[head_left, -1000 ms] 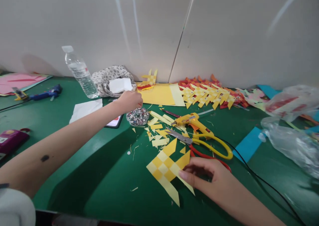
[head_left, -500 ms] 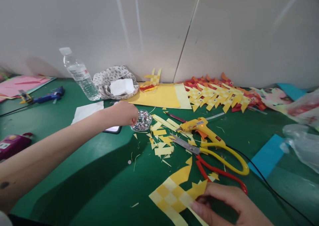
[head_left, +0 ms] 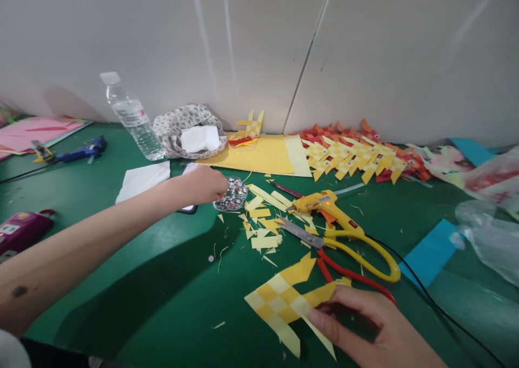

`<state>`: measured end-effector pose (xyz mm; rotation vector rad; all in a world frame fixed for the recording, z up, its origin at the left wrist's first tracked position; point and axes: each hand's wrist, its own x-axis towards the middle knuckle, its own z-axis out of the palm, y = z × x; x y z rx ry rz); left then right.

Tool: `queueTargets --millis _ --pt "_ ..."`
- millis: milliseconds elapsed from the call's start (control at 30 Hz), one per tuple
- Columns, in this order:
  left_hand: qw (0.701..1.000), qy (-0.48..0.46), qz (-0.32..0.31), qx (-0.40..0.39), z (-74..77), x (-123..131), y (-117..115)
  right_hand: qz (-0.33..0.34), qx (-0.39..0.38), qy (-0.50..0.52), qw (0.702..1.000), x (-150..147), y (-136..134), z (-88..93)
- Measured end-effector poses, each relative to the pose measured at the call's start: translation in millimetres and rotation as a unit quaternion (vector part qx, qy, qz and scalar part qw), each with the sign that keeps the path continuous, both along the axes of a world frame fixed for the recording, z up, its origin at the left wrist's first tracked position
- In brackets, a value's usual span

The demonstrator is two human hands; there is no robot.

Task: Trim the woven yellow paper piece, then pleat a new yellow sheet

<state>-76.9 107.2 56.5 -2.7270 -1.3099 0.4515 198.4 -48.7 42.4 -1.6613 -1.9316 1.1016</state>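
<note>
Woven from pale and deep yellow strips, a paper fish [head_left: 279,298] is pinched by its tail strips in my right hand [head_left: 365,325], thumb on top, just above the table. My left hand [head_left: 206,184] reaches across to a small clear dish [head_left: 233,195] full of tiny round pieces, which look like googly eyes. Its fingers are curled together at the dish's left edge; the fingertips are mostly hidden, so anything in them does not show. Large scissors [head_left: 302,233] with one yellow and one red handle lie partly open beyond the fish. Yellow paper scraps [head_left: 265,242] are scattered beside the dish.
A yellow glue gun [head_left: 336,211] with a black cord lies behind the scissors. Finished woven fish [head_left: 352,157] line the wall. Also here are a water bottle [head_left: 133,119], a cloth pouch [head_left: 166,130], yellow sheets [head_left: 259,154], a blue glue gun [head_left: 83,154] and plastic bags [head_left: 490,243].
The paper fish has tilted slightly and lifted a little in my right hand. My left hand stays at the dish, with only a small shift. The whole view has moved slightly.
</note>
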Motion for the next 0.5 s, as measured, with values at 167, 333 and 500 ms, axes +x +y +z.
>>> queueTargets --millis 167,333,500 --pt "0.998 -0.041 0.021 -0.031 -2.5 -6 2 0.004 -0.010 0.012 1.000 -2 -1 4.3" --pt "0.997 -0.055 0.038 -0.037 2.9 -5 0 0.002 -0.004 0.007 1.000 -3 -1 5.7" --pt "0.992 -0.120 0.029 -0.017 11.8 3 3 -0.006 -0.006 0.017 1.000 -3 -2 6.6"
